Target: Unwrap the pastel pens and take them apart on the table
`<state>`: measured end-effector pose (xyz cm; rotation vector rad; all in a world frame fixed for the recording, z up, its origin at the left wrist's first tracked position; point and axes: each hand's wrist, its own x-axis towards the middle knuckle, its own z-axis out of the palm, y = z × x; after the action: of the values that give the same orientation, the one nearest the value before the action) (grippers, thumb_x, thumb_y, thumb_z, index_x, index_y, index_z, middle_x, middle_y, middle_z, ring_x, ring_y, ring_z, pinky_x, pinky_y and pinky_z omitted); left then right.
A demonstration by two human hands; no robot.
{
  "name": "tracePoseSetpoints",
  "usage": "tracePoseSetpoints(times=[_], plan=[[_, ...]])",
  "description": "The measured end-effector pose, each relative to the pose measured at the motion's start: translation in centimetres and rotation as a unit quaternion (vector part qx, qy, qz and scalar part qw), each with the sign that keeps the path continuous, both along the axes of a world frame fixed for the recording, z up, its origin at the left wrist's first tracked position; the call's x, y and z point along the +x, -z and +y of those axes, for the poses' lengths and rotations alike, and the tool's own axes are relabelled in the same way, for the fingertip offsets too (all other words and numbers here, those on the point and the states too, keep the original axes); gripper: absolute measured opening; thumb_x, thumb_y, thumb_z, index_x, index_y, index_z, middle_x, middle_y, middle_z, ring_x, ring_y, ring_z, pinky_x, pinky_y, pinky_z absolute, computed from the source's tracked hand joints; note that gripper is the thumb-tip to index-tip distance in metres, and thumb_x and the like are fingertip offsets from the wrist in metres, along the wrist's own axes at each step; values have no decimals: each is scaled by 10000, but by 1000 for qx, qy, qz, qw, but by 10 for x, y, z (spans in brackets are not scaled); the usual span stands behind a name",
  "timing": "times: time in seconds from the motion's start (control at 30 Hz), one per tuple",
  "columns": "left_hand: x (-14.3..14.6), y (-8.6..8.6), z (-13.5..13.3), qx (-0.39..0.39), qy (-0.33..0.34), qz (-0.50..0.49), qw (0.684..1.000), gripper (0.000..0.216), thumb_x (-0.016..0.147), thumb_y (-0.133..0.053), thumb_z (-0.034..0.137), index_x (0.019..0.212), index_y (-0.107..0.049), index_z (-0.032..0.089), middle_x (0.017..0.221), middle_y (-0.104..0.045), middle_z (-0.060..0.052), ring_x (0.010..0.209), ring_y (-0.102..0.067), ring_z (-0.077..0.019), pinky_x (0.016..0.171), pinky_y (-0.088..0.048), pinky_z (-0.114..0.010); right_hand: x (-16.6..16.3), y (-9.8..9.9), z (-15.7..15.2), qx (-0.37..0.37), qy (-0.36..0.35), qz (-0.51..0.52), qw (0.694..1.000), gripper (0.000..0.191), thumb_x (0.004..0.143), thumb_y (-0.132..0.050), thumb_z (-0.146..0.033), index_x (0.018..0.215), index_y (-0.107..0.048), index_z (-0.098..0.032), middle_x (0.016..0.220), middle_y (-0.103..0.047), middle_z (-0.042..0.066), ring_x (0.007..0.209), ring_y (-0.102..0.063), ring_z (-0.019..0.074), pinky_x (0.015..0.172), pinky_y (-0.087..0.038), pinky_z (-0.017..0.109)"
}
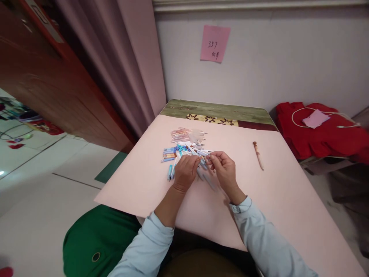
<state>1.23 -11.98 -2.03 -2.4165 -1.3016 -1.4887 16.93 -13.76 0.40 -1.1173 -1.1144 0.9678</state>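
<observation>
Both my hands meet above a pile of pen parts, fingers pinched. My left hand [186, 172] grips a small orange-patterned pen part [201, 158], mostly hidden by the fingers. Close beside it, the thumb and forefinger of my right hand [224, 169] are closed at the other end of this piece; whether they hold a separate part I cannot tell. Under and behind the hands lie blue pen barrels [169, 150], clear pinkish tubes [181, 135] and white refills [188, 146]. A whole pen with a brown top [258, 156] lies apart to the right.
The parts lie on a pale pink table cover [129, 173]. Behind the table is a wall with a pink note [215, 44]. Red cloth [302, 134] with a white cable is at the right. A green stool cover [98, 238] stands at the lower left, below a wooden door [57, 65].
</observation>
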Motion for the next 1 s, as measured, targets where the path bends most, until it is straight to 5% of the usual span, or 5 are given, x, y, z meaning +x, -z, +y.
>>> tracePoseSetpoints(times=[0.27, 0.5, 0.77, 1.0], plan=[[2, -3, -2, 8, 30, 4, 1000, 149, 933, -517, 227, 1021, -634, 196, 895, -711, -78, 869, -636, -198, 817, -500, -358, -2, 4, -1, 61, 21, -145, 987, 198, 864, -602, -370, 881, -667, -184, 813, -650, 17, 634, -537, 111, 620, -464, 238], [3, -3, -3, 7, 48, -14, 999, 150, 934, -515, 234, 1017, -636, 202, 898, -712, -76, 872, -644, -196, 817, -510, -366, 2, 3, -1, 70, 5, -132, 989, 210, 829, -655, -391, 848, -709, -189, 860, -681, 48, 728, -611, 146, 651, -504, 261], [2, -3, -4, -14, 46, -42, 998, 132, 924, -538, 238, 1008, -630, 193, 892, -694, -74, 867, -632, -187, 794, -512, -337, 2, -1, -1, 2, -13, -9, 1000, 307, 795, -679, -454, 904, -707, -168, 726, -668, 17, 571, -547, 113, 524, -461, 239], [-1, 2, -3, -39, -14, -82, 996, 144, 921, -549, 267, 1018, -619, 188, 870, -676, -64, 808, -622, -166, 766, -499, -298, 9, -5, -2, 9, 20, -74, 997, 301, 844, -622, -433, 897, -700, -147, 663, -642, 12, 531, -515, 106, 502, -434, 230]])
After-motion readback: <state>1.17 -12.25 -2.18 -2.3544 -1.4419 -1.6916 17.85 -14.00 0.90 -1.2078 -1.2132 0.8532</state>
